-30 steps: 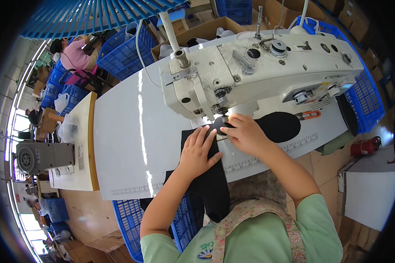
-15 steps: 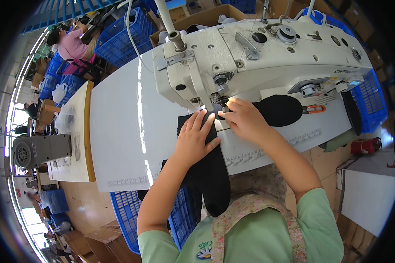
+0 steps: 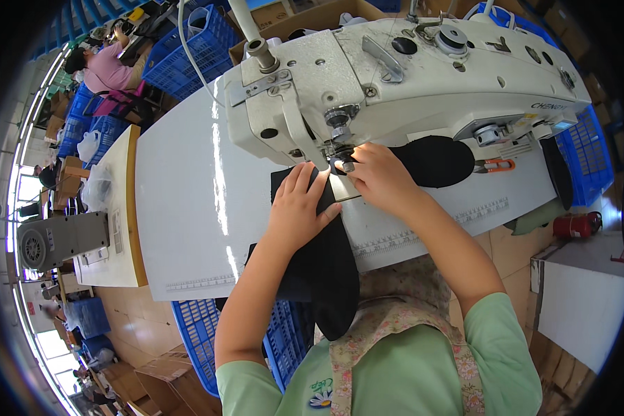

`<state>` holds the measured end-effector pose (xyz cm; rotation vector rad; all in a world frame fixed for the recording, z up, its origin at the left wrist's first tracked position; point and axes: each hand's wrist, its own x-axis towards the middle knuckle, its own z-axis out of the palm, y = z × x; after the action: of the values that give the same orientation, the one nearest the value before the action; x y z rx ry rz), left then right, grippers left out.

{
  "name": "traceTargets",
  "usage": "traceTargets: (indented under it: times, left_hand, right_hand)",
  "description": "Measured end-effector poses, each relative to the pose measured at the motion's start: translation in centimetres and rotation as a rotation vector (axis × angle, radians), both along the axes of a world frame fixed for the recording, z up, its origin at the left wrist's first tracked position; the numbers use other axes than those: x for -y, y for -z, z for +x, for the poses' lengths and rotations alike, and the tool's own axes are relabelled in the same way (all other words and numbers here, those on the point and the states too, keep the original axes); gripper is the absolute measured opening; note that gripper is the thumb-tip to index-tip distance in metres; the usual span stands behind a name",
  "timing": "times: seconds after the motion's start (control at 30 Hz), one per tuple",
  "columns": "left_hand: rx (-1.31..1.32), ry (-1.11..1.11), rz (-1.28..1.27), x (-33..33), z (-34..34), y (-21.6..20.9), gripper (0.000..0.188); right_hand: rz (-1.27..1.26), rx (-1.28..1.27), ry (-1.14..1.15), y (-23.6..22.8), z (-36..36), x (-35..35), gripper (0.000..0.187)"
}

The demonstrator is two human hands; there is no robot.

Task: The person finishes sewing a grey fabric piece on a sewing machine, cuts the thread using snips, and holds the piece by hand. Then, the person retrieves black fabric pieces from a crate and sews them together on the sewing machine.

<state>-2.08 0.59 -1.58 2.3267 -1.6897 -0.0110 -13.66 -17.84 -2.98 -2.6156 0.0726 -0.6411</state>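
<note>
Directly below the spread left hand (image 3: 292,213) lies black fabric (image 3: 329,267), right hand's (image 3: 383,179) grip unclear.

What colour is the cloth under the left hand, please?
The cloth is black, head view.

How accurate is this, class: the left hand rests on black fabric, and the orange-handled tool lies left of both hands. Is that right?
No: the head view shows the orange-handled tool lying right of both the left hand and the right hand. The left hand does rest on black fabric.
</note>
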Motion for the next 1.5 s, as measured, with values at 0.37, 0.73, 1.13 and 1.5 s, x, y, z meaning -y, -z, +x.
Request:
traceTargets:
  times: [0.37,0.73,1.13,1.5]
  left_hand:
    - [0.035,0.007,-0.011,0.1,0.2,0.2,0.063]
    - [0.038,0.009,-0.027,0.2,0.0,0.4,0.063]
    - [0.002,0.019,-0.045,0.2,-0.1,0.6,0.064]
    - [0.013,0.001,-0.048,0.1,-0.2,0.6,0.063]
  right_hand:
    - [-0.001,-0.006,0.011,-0.3,0.1,0.0,0.023]
    - [-0.026,0.014,0.01,0.8,0.2,0.3,0.026]
    - [-0.138,0.307,0.887,-1.9,-14.8,5.6,0.032]
    - [-0.246,0.011,0.857,0.3,-16.7,6.2,0.064]
